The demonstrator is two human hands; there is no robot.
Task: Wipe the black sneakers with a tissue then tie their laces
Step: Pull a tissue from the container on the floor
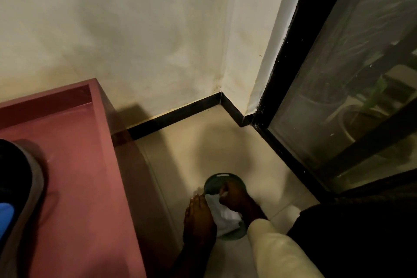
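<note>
Fingers [226, 192] of right hand [237, 200] pinching tissue [225, 216], left hand [199, 219] flat beside, black sneaker [13, 165] cut off

I note black sneaker [13, 187] on maroon table [79, 187] at left, green oval container [214, 181] on tiled floor [203, 142] below, my right hand [237, 198] pinching white tissue [225, 216] over it, left hand [198, 221] alongside, fingers straight, glass door [349, 74] at right

The table top [85, 165] is smooth reddish lacquer with a soft sheen; the sneaker [13, 176] has a black upper and a matt grey rubbery sole; the tissue [225, 216] is soft, crumpled white paper; the floor [203, 142] is polished cream tile; the wall [112, 29] is matt, blotchy paint; the door [338, 97] is dusty glass, black-framed.
</note>
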